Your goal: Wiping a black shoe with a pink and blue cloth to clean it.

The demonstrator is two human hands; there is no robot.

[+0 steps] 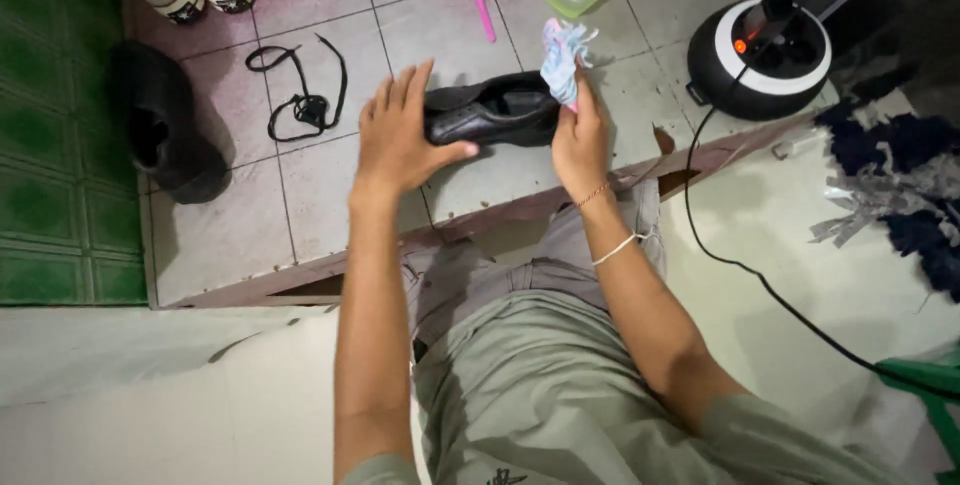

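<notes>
Head view: left hand [400,135] rests flat, fingers spread, on the toe of the black leather shoe [490,113] at centre. Right hand [580,135] pinches a crumpled pastel cloth [562,57] at the heel. Laces [300,95] already out at ten o'clock; the second shoe [165,130] waits at nine. The leather looks smooth, dully glossy.
</notes>
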